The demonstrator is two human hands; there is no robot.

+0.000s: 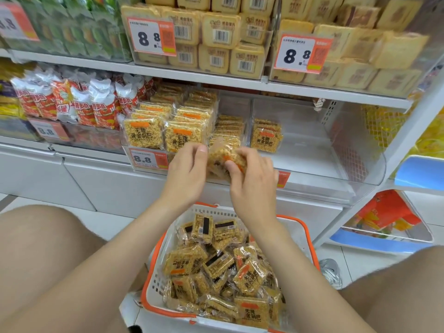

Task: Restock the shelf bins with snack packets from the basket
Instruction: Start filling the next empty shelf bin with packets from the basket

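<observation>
A white basket with an orange rim (153,265) sits on the floor between my knees, heaped with several clear packets of golden rice crackers (216,267). Both hands are raised in front of the lower shelf's clear bin (242,109), which holds upright rows of the same packets (165,131). My left hand (187,169) and my right hand (252,179) together grip a small stack of cracker packets (223,157) at the bin's front edge. One more packet (265,138) stands alone in the neighbouring bin to the right.
The bin to the right (324,150) is mostly bare. Red and white snack bags (72,104) fill the bin on the left. Yellow boxed biscuits (216,37) with price tags (153,37) fill the upper shelf. Blue-edged bins (408,174) stand at the far right.
</observation>
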